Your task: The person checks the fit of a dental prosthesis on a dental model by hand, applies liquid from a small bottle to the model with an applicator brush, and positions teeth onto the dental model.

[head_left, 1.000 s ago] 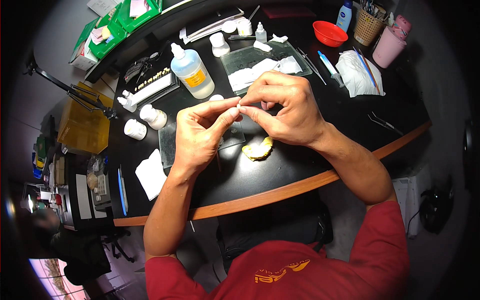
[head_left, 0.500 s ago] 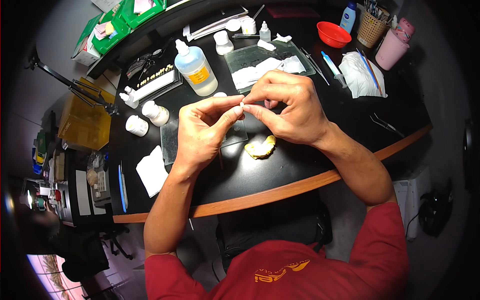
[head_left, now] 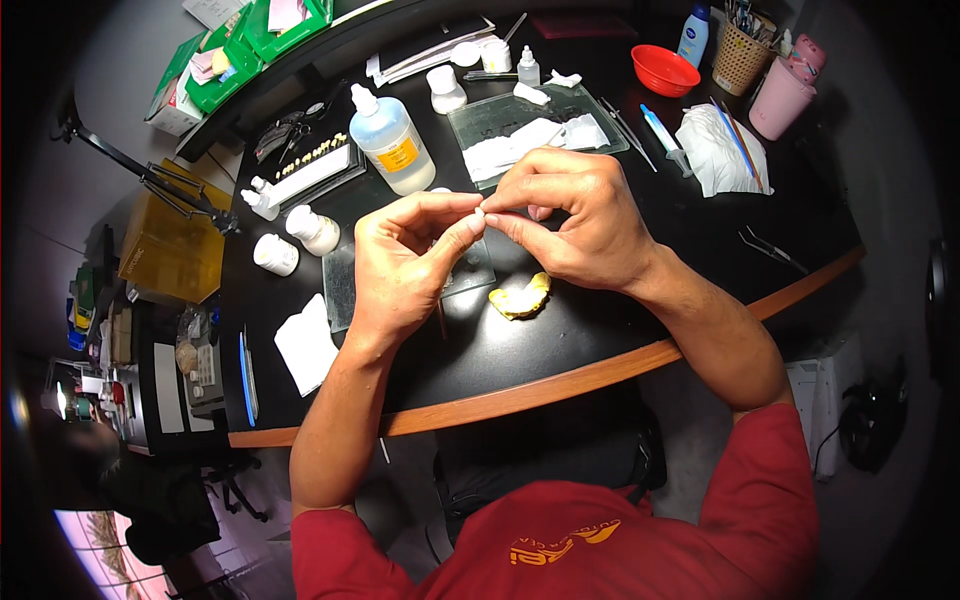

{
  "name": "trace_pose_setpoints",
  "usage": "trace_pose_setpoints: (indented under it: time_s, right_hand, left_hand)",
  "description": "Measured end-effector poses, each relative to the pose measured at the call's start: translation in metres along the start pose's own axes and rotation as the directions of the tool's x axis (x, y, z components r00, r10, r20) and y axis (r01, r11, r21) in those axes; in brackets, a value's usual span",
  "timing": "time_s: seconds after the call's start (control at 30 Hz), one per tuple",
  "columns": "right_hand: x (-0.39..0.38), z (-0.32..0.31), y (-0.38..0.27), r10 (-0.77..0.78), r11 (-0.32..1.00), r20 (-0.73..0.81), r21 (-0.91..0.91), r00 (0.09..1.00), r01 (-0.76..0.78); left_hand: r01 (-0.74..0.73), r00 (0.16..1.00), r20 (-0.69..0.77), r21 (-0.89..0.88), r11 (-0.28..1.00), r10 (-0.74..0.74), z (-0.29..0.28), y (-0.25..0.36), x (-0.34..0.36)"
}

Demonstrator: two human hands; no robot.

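My left hand (head_left: 400,265) and my right hand (head_left: 590,215) meet above the middle of the black table, fingertips almost touching. Each is closed in a pinch of thumb and forefinger around one tiny white piece (head_left: 481,212), tooth-like in size; the fingers cover most of it. On the table below lies a yellow-edged, horseshoe-shaped dental cast (head_left: 522,298), apart from both hands. Partly hidden by my left hand, a glass slab (head_left: 341,285) lies flat. Behind my right hand, crumpled white tissue (head_left: 500,152) rests on a second glass slab (head_left: 470,122).
A large dropper-topped bottle (head_left: 392,145) stands beyond my left hand, near white jars (head_left: 312,230) and a tooth shade guide (head_left: 310,165). Far right are a red bowl (head_left: 665,72), a pink cup (head_left: 780,105) and a syringe (head_left: 665,138). Tweezers (head_left: 772,250) lie near the right edge.
Both hands keep their pinch, and the fingertips have shifted very slightly. Less of the white piece shows now. Everything on the table stays in place.
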State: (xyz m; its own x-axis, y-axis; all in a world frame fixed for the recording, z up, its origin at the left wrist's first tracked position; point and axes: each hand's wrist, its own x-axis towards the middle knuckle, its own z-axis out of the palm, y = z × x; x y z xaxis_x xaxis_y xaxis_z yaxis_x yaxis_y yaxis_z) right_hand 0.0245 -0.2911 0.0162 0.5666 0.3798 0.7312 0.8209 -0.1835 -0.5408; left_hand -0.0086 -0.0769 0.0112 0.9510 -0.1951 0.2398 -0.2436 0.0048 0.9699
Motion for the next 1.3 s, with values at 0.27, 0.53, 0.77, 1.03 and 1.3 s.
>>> trace_pose_setpoints:
  time_s: [0.27,0.53,0.77,1.03,1.3]
  right_hand:
    - [0.0003,-0.0011,-0.0014,0.008,1.0,0.007,0.002,1.0,-0.008]
    - [0.003,-0.0013,-0.0059,0.113,0.989,0.042,0.087,0.993,-0.116]
    - [0.0012,-0.0019,-0.0053,0.125,0.983,0.036,0.133,0.992,-0.129]
    - [0.0014,-0.0024,-0.0069,0.087,0.993,0.068,0.071,0.994,-0.092]
    - [0.0019,-0.0005,-0.0084,0.012,1.0,0.034,0.011,0.999,-0.013]
  left_hand:
    - [-0.043,0.999,-0.033,-0.014,0.999,0.043,0.0006,-0.0026,0.0006]
    - [-0.027,1.0,-0.018,-0.04,0.999,0.026,-0.0036,-0.0009,-0.0015]
    - [-0.02,1.0,-0.001,-0.038,0.999,0.02,-0.0014,0.0019,-0.0025]
    - [-0.008,1.0,-0.007,-0.05,0.999,0.007,-0.0028,0.0014,-0.0013]
    - [0.011,1.0,-0.005,-0.189,0.982,-0.012,-0.0016,-0.0023,-0.0001]
